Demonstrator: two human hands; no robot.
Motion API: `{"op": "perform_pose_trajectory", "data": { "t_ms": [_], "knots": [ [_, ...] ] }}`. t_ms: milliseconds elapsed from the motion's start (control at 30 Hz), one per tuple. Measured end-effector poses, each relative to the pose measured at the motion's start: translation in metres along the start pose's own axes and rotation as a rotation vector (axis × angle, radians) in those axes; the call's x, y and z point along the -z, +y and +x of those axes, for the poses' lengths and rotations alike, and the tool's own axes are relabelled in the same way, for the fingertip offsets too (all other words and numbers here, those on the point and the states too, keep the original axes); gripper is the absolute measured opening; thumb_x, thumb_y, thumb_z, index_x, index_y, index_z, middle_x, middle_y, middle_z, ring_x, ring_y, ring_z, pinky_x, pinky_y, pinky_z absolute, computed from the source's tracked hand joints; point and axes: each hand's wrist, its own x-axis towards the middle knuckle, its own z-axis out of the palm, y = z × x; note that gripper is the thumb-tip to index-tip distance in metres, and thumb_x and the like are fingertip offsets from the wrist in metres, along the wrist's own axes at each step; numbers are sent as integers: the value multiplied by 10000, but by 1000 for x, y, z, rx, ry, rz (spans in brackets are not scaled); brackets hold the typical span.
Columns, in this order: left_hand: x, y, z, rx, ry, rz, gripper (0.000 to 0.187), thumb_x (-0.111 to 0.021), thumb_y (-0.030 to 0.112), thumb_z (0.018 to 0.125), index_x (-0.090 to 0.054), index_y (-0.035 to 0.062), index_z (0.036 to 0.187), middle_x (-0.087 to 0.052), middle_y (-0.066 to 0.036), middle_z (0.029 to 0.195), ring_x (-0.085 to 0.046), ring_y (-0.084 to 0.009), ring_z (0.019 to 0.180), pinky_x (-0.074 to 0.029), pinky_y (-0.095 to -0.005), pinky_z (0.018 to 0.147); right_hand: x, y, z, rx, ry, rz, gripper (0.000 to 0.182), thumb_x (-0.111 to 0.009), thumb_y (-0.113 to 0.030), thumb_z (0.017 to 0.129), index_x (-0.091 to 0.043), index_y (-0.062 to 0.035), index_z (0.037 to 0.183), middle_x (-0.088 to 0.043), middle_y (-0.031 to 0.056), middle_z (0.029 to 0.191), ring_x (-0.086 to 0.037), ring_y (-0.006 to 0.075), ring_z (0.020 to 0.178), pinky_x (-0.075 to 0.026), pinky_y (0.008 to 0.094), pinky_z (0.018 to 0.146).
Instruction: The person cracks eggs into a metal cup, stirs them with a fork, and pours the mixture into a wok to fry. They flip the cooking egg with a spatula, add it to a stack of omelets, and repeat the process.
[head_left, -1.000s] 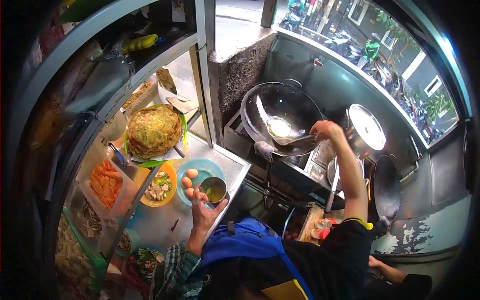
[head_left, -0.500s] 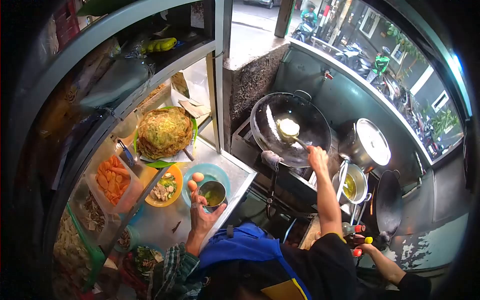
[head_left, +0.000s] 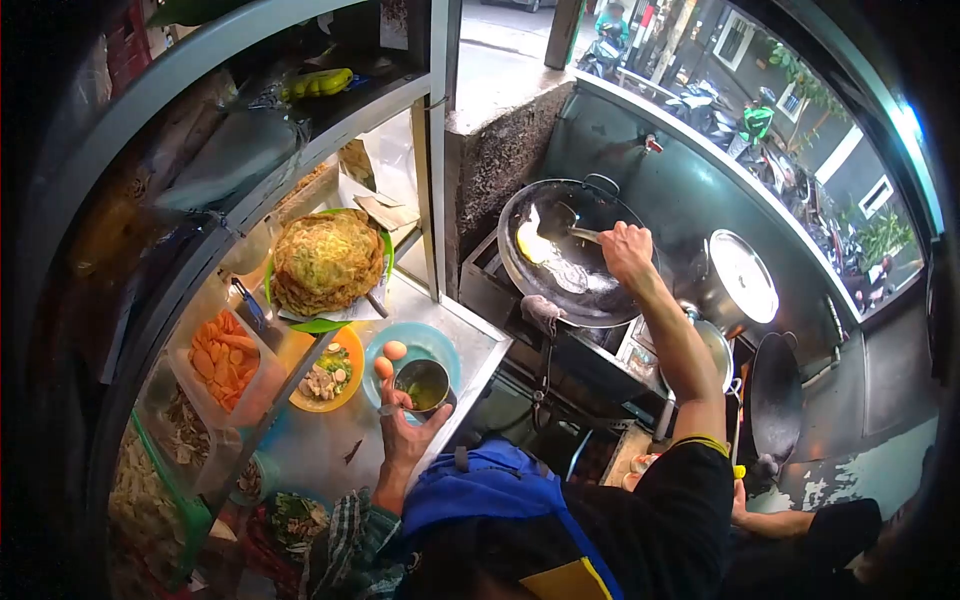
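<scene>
My left hand [head_left: 405, 440] curls around the near side of a metal cup [head_left: 424, 382], which holds a yellowish-green mixture. The cup sits at the edge of a light-blue plate [head_left: 445, 345], beside two brown eggs [head_left: 389, 360]. Reaching over the dark wok [head_left: 615, 295], my right hand [head_left: 627, 250] is closed on the handle of a ladle [head_left: 584, 234]. Its head rests inside the wok, near a white, egg-like patch [head_left: 535, 243] on the left side. Clear, shiny liquid lies beside that patch.
Left stand a stack of fried omelettes [head_left: 330, 262], a tub of orange slices [head_left: 222, 360] and a yellow bowl [head_left: 340, 345] of meat and greens. Right are a lidded pot [head_left: 745, 280] and a second wok [head_left: 775, 400]. A co-worker's hand [head_left: 745, 508] touches a yellow-capped bottle.
My right hand has moved farther over the wok. The white patch, formerly at the ladle's head, now lies farther left, apart from it. My left hand stays at the cup.
</scene>
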Motion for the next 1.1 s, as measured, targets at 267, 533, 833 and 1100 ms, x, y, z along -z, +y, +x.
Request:
{"op": "perform_pose_trajectory", "data": {
  "t_ms": [267,533,833,1100],
  "knots": [
    [-2,1,1,-37,-27,76,930,-918,282,684,-405,-34,1392,-586,-107,1050,-526,-191,877,-458,-350,816,-56,-2,-18,-78,60,205,217,-553,-190,922,-749,-206,1014,-688,145,936,-717,314,891,-565,442,725],
    [-6,-6,3,-68,-29,73,1003,-931,311,661,-374,-77,1399,-460,-76,846,-507,-237,811,-456,-396,775,-82,26,-81,-272,-157,540,381,-622,-193,847,-689,-191,1222,-712,189,1071,-680,399,992,-545,500,882],
    [-17,-20,-5,-100,-41,4,962,-934,270,662,-396,-27,1402,-452,-82,903,-492,-257,824,-453,-412,813,-142,-18,-120,-255,-57,538,260,-556,-145,909,-702,-174,1123,-687,188,911,-698,379,831,-563,508,693],
    [-12,-9,0,-9,-47,-32,942,-923,273,667,-414,-22,1403,-408,-41,877,-473,-224,815,-431,-382,773,-171,-25,-120,-240,79,636,281,-575,-156,907,-694,-141,1161,-668,206,827,-680,393,765,-547,509,662]
  ]
}}
